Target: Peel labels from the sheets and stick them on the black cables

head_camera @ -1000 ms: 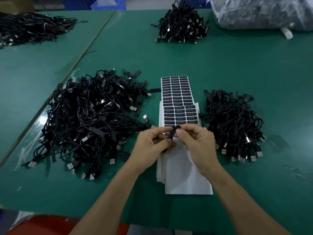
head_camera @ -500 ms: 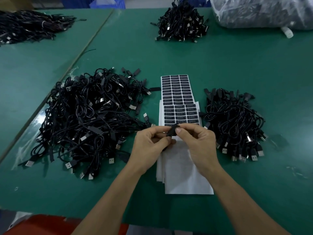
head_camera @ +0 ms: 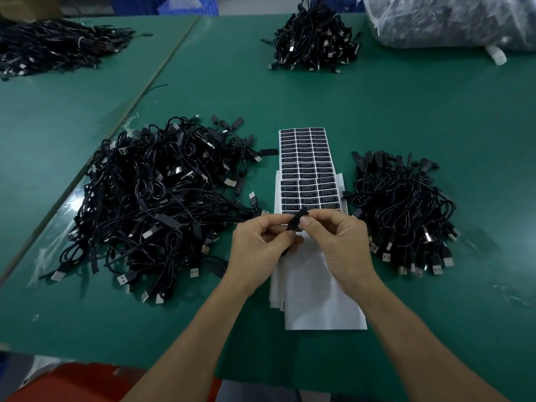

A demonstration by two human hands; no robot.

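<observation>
Label sheets point(head_camera: 305, 169): a fanned stack flat on the green counter point(head_camera: 406, 111); rows of black labels fill the far part, and the near part is bare white backing
Left hand point(head_camera: 259, 242): above the near part of the label sheets, thumb and fingertips pinching one side of a short black cable point(head_camera: 296, 221)
Right hand point(head_camera: 339, 242): close against the left hand, over the same sheets, thumb and forefinger pinching the other side of the black cable
Black cable: held up between both hands, just over the nearest row of labels; whether a label is on it cannot be told
Large cable heap point(head_camera: 156, 204): a loose tangle with USB plugs showing, just left of the label sheets
Small cable heap point(head_camera: 403, 210): right of the label sheets and close to their edge, plugs bunched at its near side
Far cable heap point(head_camera: 316, 39): well beyond the label sheets, apart from them
Side cable heap point(head_camera: 55, 44): far to the left of the label sheets, past a seam in the counter
Plastic bag point(head_camera: 449, 18): clear and full of dark contents, far beyond the label sheets to the right
</observation>
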